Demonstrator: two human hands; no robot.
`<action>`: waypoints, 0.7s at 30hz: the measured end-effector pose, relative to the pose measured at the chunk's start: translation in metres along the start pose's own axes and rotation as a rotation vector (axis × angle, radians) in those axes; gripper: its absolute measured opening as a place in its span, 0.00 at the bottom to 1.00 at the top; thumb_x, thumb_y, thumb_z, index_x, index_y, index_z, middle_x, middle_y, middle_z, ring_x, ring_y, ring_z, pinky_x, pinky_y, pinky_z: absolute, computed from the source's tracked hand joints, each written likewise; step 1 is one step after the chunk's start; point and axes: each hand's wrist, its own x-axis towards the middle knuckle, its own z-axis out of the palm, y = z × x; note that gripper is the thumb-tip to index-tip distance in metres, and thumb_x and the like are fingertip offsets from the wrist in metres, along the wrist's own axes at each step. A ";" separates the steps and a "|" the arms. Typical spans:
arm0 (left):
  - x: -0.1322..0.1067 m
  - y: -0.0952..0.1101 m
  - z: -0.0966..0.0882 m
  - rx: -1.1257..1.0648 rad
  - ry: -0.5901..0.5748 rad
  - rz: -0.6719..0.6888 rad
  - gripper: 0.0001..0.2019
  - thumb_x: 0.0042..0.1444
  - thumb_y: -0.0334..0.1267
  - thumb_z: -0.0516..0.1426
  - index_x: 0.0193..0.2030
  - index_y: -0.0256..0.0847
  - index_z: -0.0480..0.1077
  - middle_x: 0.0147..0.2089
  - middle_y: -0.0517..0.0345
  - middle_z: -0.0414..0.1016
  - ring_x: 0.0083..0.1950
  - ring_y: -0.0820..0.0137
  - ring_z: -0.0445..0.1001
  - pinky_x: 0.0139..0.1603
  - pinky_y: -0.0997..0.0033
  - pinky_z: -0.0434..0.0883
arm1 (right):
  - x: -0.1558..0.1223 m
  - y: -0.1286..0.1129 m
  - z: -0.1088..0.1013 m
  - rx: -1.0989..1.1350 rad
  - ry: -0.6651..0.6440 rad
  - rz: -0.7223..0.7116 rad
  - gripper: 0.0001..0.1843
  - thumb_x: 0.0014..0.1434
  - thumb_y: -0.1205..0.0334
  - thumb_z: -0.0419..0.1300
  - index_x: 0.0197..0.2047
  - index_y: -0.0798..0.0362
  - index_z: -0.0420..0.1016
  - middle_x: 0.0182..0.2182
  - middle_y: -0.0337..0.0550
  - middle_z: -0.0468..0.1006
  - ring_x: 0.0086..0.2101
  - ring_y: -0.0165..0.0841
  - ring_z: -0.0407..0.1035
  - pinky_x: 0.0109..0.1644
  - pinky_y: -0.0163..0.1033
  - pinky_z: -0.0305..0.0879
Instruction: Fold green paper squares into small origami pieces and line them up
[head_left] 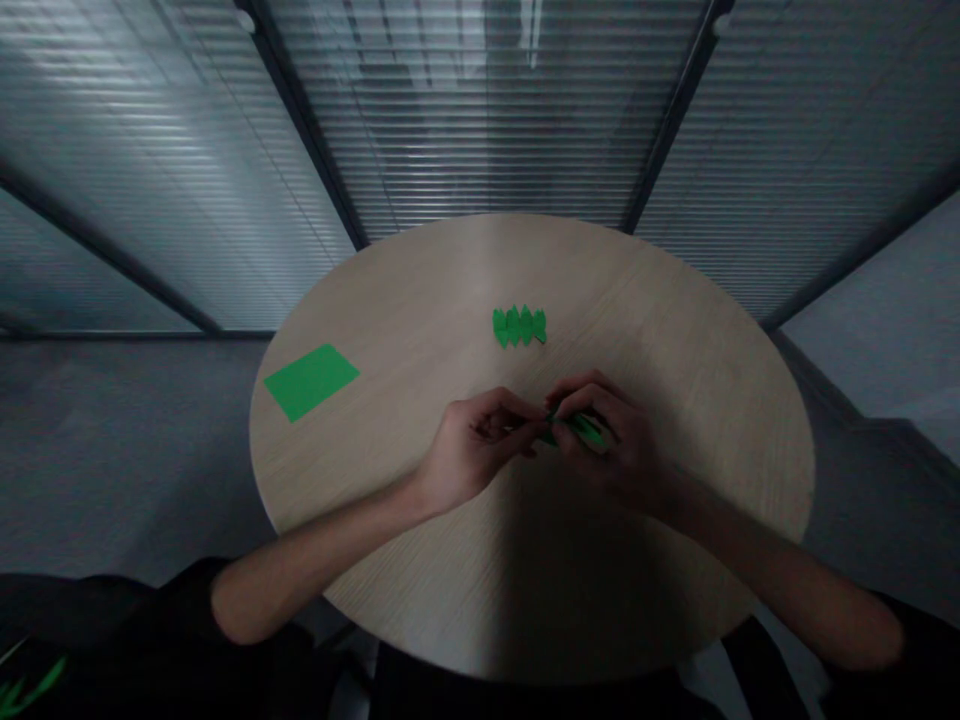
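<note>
Bright green marks (49, 680) on the black cloth at your lower left, cut off by the frame edge; can't tell if they're lettering. Green piece (589, 431) is between your hands, above the bench (420, 610), right of centre: thin, looks like paper, with a narrow pointed part showing under your right fingers. Fingers cover most of it, so full outline can't be told.

Left hand (469, 445): grip closed, thumb and index fingertips pinching the green piece at its left end. Right hand (619, 440): grip also closed on it, thumb and fingers bent around, fingertips just beside the left ones.

Beyond your hands, apart from them: spiky green shape (519, 326), same colour, a row of pointed lobes with tips facing both away and toward you. Green sheet (311, 382): flat, plain, four-sided, lying askew near the bench's left edge, well apart from your hands.

Bench is round, pale, wood-grained; dark shadow over the near part, below your right hand. Forearms bare; left sleeve (161, 610) and right sleeve (919, 635) black. Behind the bench: slatted blinds (420, 150) between slanting dark bars (303, 115). Grey floor (135, 440) at left.
</note>
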 end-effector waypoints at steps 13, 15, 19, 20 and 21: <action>0.002 0.003 0.002 -0.046 -0.013 0.016 0.11 0.59 0.37 0.66 0.46 0.36 0.77 0.40 0.51 0.85 0.34 0.70 0.84 0.33 0.75 0.83 | 0.001 -0.002 0.002 -0.013 0.008 -0.018 0.07 0.64 0.69 0.62 0.40 0.47 0.69 0.42 0.44 0.75 0.40 0.35 0.74 0.44 0.44 0.72; 0.002 0.004 0.002 -0.047 -0.019 0.012 0.11 0.59 0.37 0.66 0.47 0.36 0.77 0.40 0.51 0.85 0.35 0.70 0.84 0.33 0.76 0.83 | 0.000 -0.001 0.003 -0.013 0.009 -0.016 0.07 0.64 0.69 0.62 0.41 0.47 0.69 0.42 0.44 0.75 0.40 0.35 0.74 0.43 0.43 0.72; 0.002 0.003 0.002 -0.030 -0.010 0.000 0.10 0.59 0.37 0.66 0.45 0.36 0.78 0.40 0.50 0.85 0.35 0.70 0.83 0.33 0.75 0.83 | -0.001 -0.001 0.003 -0.013 0.006 -0.022 0.08 0.63 0.70 0.63 0.41 0.47 0.69 0.43 0.44 0.74 0.41 0.35 0.73 0.43 0.44 0.72; 0.001 0.003 0.002 -0.027 -0.009 0.000 0.10 0.59 0.37 0.66 0.45 0.36 0.78 0.39 0.51 0.85 0.34 0.70 0.83 0.33 0.76 0.83 | -0.001 -0.001 0.003 -0.012 0.008 -0.026 0.08 0.63 0.70 0.63 0.41 0.47 0.69 0.43 0.44 0.74 0.40 0.35 0.73 0.43 0.44 0.72; 0.001 0.003 0.002 -0.025 -0.008 0.002 0.10 0.59 0.37 0.66 0.44 0.36 0.78 0.39 0.51 0.85 0.34 0.71 0.83 0.33 0.76 0.82 | -0.001 -0.001 0.002 -0.011 0.009 -0.028 0.09 0.63 0.70 0.63 0.41 0.47 0.69 0.43 0.43 0.74 0.40 0.35 0.73 0.43 0.43 0.72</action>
